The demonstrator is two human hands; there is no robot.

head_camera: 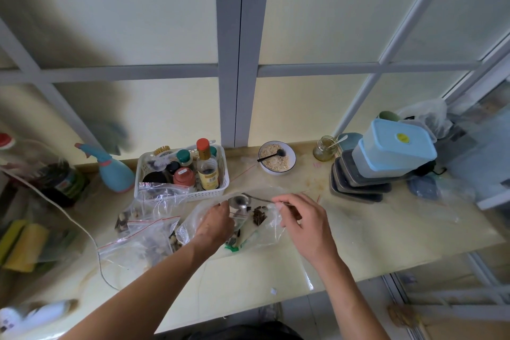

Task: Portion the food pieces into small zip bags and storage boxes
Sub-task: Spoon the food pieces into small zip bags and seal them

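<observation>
Clear plastic zip bag [265, 225] lying at the middle of the pale countertop [386, 229], dark food pieces [259, 215] inside near its mouth. Left hand [216, 222] curled on the bag's left edge, holding the opening. Right hand [302, 222] pinching the handle of a metal spoon [241, 201], bowl over the bag's mouth. Filled red-striped zip bags [143, 237] just left. Stacked storage boxes [386, 163] well to the right, light blue on top. Oat bowl [276, 157] and white bottle basket [182, 171] behind.
</observation>
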